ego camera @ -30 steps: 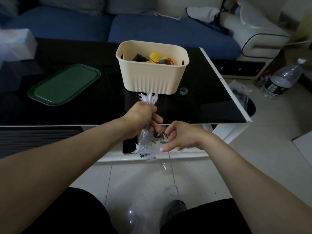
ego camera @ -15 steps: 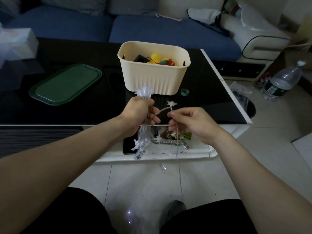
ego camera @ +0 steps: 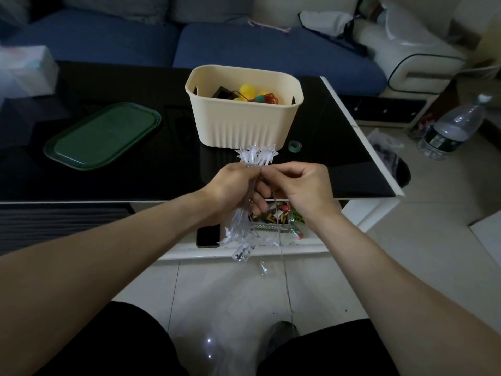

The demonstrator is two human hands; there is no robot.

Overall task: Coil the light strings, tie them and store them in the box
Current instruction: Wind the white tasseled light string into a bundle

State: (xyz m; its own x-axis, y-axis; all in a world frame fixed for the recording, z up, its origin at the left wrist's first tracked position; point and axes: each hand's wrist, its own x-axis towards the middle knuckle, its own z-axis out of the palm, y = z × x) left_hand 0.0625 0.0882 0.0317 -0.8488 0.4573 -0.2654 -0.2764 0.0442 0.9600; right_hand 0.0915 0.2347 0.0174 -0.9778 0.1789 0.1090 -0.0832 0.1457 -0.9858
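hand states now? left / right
Left hand: closed, gripping the bundled star light string.
Right hand: closed, pinching the string's loose strand at the top of the bundle.

Obstacles ahead of you: cream box (ego camera: 245, 123), directly beyond your two hands; small tape roll (ego camera: 294, 146) just right of its base; green lid (ego camera: 104, 135) far left. Open passage: bare black tabletop (ego camera: 336, 161) right of the roll, and the strip between lid and box. Box mouth stands uncovered from above.
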